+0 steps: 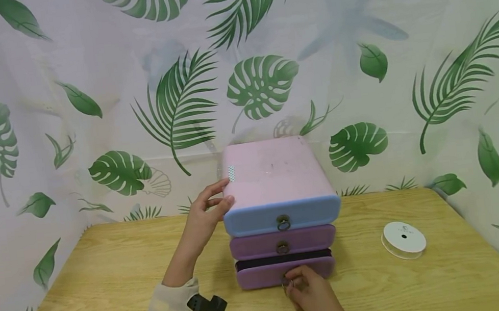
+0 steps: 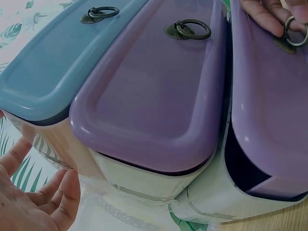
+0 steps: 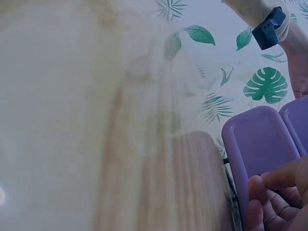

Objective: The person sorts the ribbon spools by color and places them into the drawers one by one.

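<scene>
A small stacked drawer cabinet with a pink top (image 1: 275,178) stands on the table. Its top drawer (image 1: 250,220) has a blue front, and the middle drawer (image 1: 255,246) a purple one. The purple bottom drawer (image 1: 263,276) is pulled out slightly, a dark gap showing above its front. My right hand (image 1: 313,294) pinches the metal ring pull (image 2: 287,34) of that bottom drawer between thumb and fingers. Against the cabinet's upper left side rests my left hand (image 1: 203,216), fingers loosely extended and touching it. In the left wrist view, the left fingers (image 2: 62,199) lie beside the blue drawer's housing.
A white round spool (image 1: 396,246) lies on the wooden table (image 1: 376,290) right of the cabinet. Behind, a leaf-patterned cloth (image 1: 263,31) hangs close to the cabinet's back. A black strapped device (image 1: 213,307) sits at the left wrist.
</scene>
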A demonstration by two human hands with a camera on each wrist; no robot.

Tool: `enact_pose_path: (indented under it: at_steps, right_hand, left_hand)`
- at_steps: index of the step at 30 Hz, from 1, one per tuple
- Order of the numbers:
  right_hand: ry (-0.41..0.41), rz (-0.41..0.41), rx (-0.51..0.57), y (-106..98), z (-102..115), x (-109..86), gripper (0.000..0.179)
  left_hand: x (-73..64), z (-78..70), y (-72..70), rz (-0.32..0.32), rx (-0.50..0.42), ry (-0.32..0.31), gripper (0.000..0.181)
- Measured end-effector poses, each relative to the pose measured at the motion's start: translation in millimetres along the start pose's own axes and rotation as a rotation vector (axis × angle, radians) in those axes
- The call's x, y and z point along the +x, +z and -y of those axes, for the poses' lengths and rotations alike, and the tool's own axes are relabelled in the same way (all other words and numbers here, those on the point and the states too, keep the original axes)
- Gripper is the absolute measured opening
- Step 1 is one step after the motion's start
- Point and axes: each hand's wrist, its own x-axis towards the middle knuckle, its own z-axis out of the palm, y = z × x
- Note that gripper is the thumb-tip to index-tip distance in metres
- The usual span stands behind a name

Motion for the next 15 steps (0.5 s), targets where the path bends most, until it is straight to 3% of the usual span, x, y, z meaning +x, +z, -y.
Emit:
enact_pose_path:
  at_steps: [9,15]
  right_hand:
    - [0.114,0.051,0.099,-6,1,-12.1,0.022]
    - [0.170,0.133,0.189,-8,-5,-22.4,0.029]
  left_hand:
    - [-0.6,-0.9,0.3,0.005,-0.008,0.007,0.045]
    - [-1.4,-1.1,-0.1,0.007,-0.012,0.001,0.045]
